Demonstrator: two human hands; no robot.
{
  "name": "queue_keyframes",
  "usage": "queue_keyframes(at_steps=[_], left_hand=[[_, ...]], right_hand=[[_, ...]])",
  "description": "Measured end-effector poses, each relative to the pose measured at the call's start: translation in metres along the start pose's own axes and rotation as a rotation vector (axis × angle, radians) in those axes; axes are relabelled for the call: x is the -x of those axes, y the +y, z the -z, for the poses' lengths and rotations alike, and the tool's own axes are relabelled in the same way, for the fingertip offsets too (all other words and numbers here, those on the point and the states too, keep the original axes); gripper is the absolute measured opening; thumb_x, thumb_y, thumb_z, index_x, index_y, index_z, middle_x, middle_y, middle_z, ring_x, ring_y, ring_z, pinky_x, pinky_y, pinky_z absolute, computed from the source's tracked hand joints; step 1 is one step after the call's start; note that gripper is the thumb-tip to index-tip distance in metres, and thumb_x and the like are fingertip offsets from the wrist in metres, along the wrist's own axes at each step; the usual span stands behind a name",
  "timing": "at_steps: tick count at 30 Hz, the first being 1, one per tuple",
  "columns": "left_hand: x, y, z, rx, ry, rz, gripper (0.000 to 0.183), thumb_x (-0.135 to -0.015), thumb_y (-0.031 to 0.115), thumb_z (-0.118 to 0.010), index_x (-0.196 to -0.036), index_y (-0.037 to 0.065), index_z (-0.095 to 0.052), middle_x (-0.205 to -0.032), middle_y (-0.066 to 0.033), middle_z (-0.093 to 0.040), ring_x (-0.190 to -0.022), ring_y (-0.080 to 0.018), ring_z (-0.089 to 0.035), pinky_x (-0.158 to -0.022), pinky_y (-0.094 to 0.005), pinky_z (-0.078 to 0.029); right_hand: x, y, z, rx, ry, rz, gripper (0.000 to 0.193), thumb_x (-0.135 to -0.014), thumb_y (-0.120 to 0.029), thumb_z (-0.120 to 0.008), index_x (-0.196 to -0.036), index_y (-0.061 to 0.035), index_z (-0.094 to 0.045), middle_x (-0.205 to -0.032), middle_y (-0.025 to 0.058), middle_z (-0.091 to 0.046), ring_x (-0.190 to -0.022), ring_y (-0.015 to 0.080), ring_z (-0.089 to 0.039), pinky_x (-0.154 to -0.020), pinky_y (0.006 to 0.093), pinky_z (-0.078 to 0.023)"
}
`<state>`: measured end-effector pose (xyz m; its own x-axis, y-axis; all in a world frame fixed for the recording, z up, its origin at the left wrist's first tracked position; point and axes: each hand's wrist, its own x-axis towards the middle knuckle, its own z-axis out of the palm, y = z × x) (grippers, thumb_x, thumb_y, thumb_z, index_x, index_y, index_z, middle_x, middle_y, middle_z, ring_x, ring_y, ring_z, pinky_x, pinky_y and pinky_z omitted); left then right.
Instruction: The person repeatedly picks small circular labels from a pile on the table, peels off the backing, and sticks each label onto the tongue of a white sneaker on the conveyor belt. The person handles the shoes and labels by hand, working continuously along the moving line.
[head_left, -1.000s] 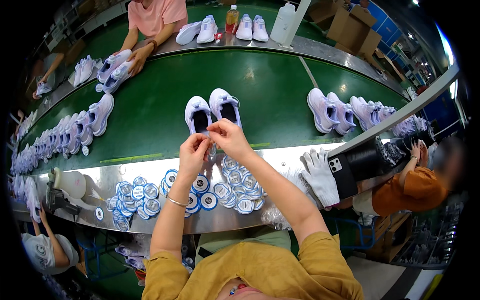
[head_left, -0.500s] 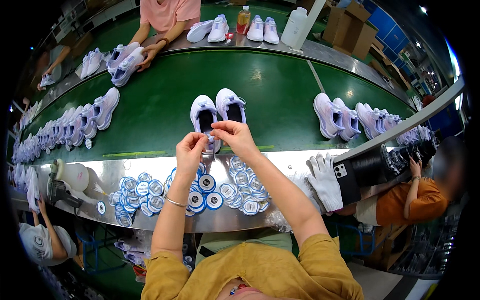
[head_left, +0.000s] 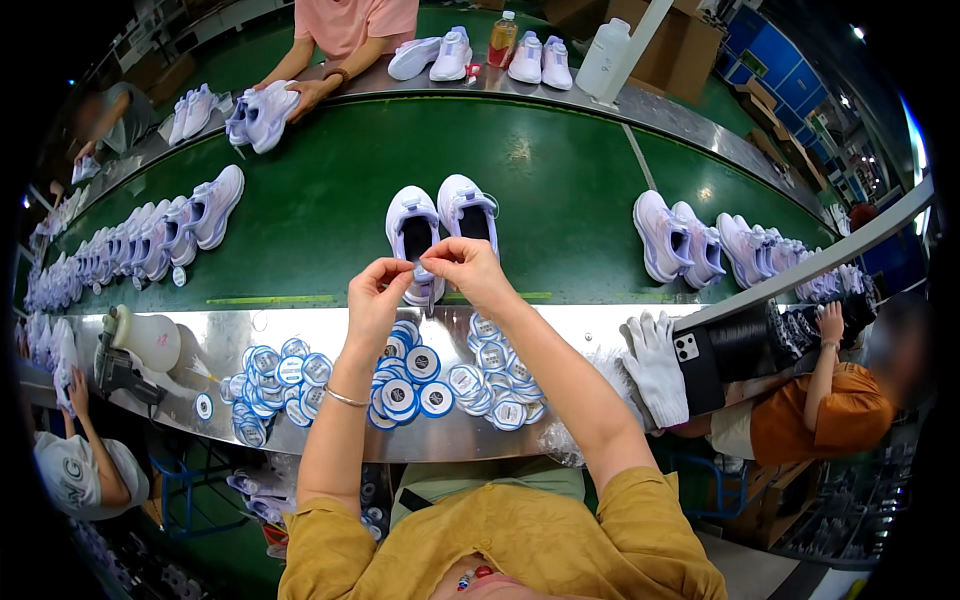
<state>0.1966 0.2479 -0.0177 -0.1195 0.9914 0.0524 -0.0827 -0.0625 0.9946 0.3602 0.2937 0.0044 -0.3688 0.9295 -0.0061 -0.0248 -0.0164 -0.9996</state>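
Note:
A pair of white-and-lavender sneakers stands in front of me, the left sneaker point(head_left: 407, 208) and the right sneaker point(head_left: 460, 192), with dark insoles showing in their openings. Over the heel of the left sneaker, my left hand point(head_left: 374, 302) and my right hand point(head_left: 474, 276) meet almost fingertip to fingertip. Each is closed in a pinch of thumb and forefinger. Whatever is between the fingertips is too small to make out. Below my wrists, round white tags with blue rims point(head_left: 398, 396) lie in piles on the metal ledge point(head_left: 560, 330).
Rows of sneakers stand on the green belt at left point(head_left: 213, 205) and right point(head_left: 660, 235). A tape dispenser-like tool point(head_left: 125, 365), white glove point(head_left: 655, 368) and phone point(head_left: 688, 347) lie on the ledge. Across, a person's hands point(head_left: 310, 95) hold sneakers; other people work at both sides.
My left fingertips have risen slightly and drawn closer to my right ones above the heel. Across the belt, the person's sneakers have been turned and lifted a little.

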Motion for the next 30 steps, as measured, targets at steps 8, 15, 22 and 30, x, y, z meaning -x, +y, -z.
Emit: queue_keyframes(at_steps=[8, 15, 22, 30], left_hand=[[-0.004, -0.001, 0.009, 0.004, -0.006, 0.008, 0.018, -0.083, -0.001, -0.063, -0.101, -0.001, -0.064, -0.087, -0.0019, -0.063, -0.079, -0.0073, -0.056, -0.073, -0.0201, -0.045], [-0.006, -0.001, 0.018, 0.040, -0.016, 0.023, 0.025, -0.082, -0.003, -0.063, -0.107, -0.001, -0.062, -0.086, -0.0015, -0.062, -0.080, -0.0074, -0.056, -0.074, -0.0205, -0.045], [-0.009, 0.003, 0.024, 0.081, -0.028, 0.035, 0.028, -0.082, -0.003, -0.063, -0.110, -0.002, -0.060, -0.085, -0.0027, -0.063, -0.079, -0.0084, -0.058, -0.074, -0.0215, -0.046], [-0.004, -0.003, 0.026, 0.173, -0.033, 0.020, 0.032, -0.081, -0.004, -0.063, -0.112, -0.002, -0.058, -0.083, -0.0020, -0.063, -0.078, -0.0076, -0.058, -0.072, -0.0196, -0.044]], right_hand=[[-0.009, 0.006, -0.009, -0.108, 0.021, 0.054, 0.018, -0.081, -0.004, -0.067, -0.098, 0.0012, -0.066, -0.084, 0.0031, -0.066, -0.076, 0.0083, -0.058, -0.069, 0.0230, -0.047], [-0.017, 0.009, -0.015, -0.013, -0.023, 0.141, 0.020, -0.079, -0.003, -0.066, -0.099, 0.0012, -0.066, -0.085, 0.0037, -0.066, -0.077, 0.0081, -0.059, -0.071, 0.0230, -0.048], [-0.022, 0.007, -0.024, 0.049, -0.088, 0.130, 0.020, -0.075, 0.000, -0.066, -0.095, 0.0005, -0.066, -0.078, 0.0020, -0.063, -0.072, 0.0067, -0.055, -0.066, 0.0225, -0.045], [-0.020, 0.010, -0.029, -0.044, -0.095, 0.115, 0.024, -0.072, 0.002, -0.067, -0.096, 0.0001, -0.065, -0.073, 0.0000, -0.059, -0.069, 0.0068, -0.051, -0.066, 0.0218, -0.043]])
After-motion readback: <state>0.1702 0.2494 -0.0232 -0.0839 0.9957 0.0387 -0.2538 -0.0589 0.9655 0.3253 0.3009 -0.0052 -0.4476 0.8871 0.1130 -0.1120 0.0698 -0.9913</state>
